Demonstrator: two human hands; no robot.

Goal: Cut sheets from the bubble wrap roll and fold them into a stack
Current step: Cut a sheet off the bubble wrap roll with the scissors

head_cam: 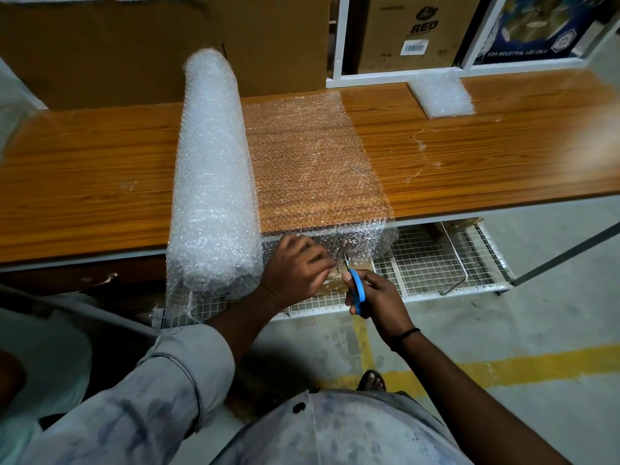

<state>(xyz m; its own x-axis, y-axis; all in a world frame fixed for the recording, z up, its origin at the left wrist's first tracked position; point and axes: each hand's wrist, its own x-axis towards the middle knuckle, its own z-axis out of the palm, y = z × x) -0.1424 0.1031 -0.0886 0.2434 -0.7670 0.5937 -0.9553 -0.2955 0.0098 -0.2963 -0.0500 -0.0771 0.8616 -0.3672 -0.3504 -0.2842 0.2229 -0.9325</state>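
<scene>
One sheet (pixel 312 162) lies unrolled to the right of the bubble wrap roll (pixel 213 182), flat on the table (pixel 503 156), its near edge hanging over. The left hand (pixel 295 266) pinches that edge beside the roll; the right hand (pixel 375 293) grips blue scissors (pixel 356 286), blades at the edge. Keeping the wrap taut and cutting parallel to the roll should give a square sheet.

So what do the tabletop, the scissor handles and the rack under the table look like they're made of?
Tabletop: wood or wood-look laminate, glossy, with straight grain lines. Scissor handles: smooth blue plastic, apparently; uniform bright colour. Rack: white-coated metal wire, seemingly; thin crossed rods form a grid.
</scene>
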